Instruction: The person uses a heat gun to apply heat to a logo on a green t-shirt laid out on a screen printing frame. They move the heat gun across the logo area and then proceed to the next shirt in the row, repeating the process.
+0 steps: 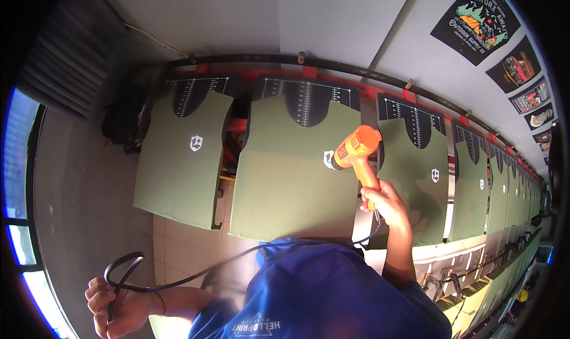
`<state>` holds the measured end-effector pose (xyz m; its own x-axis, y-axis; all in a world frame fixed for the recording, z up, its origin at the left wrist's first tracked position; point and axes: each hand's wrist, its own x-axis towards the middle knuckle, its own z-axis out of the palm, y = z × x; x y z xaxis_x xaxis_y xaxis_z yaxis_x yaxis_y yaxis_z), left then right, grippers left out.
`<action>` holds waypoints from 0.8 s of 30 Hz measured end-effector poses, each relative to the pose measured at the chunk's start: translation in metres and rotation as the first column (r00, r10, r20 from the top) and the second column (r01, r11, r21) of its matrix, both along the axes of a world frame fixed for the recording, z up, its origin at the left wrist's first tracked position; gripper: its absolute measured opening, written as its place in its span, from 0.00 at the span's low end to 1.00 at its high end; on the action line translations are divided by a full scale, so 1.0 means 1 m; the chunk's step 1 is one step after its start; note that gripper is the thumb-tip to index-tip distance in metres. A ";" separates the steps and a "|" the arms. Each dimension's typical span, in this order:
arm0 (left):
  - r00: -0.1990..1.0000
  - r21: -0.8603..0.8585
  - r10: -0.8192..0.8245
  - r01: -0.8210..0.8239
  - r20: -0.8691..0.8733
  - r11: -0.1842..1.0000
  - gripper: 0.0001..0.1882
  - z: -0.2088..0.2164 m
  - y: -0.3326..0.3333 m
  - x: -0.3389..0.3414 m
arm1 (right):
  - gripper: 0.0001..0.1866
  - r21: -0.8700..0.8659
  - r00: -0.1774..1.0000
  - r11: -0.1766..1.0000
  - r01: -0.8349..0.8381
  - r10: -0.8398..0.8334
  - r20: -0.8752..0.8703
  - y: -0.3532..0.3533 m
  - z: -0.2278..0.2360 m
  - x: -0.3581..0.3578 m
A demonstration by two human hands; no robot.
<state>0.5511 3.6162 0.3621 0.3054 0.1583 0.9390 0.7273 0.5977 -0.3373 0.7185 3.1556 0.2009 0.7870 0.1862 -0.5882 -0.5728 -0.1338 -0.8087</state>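
Note:
My right hand (387,203) is closed round the handle of an orange heat gun (358,146) with a dark nozzle. The nozzle points left, at a white shield-shaped print (328,159) on an olive-green shirt panel (291,184), and partly covers it. That panel lies flat on a black board with white ruler marks (306,95). From the handle a black power cord (208,269) runs left across my front. Off to the lower left, my left hand (114,308) grips a loop of this cord, away from the boards.
Another olive panel (178,161) with a shield print lies on a board to the left. Several more (415,184) continue in a row to the right. A dark rail (261,59) runs behind the boards. Dark printed pieces (475,21) hang on the wall. Tiled floor (172,250) shows below.

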 end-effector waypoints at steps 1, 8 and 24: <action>1.000 0.003 -0.006 0.006 -0.005 1.000 0.13 0.000 0.000 0.001 | 0.08 0.005 1.000 1.000 0.004 -0.004 0.020 0.000 -0.001 0.000; 0.997 0.046 -0.056 0.058 -0.044 0.997 0.13 -0.002 0.003 0.002 | 0.08 0.000 0.998 0.999 0.032 -0.032 0.058 0.005 -0.010 0.008; 0.982 -0.107 -0.160 0.171 0.100 0.980 0.21 -0.015 0.029 -0.002 | 0.07 -0.017 1.000 1.000 -0.023 0.023 0.001 0.037 0.005 0.032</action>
<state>0.5486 3.6456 0.3475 0.2509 0.2205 0.9426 0.8435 0.4279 -0.3246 0.7501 3.1929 0.2056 0.7835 0.1942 -0.5903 -0.5683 -0.1604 -0.8071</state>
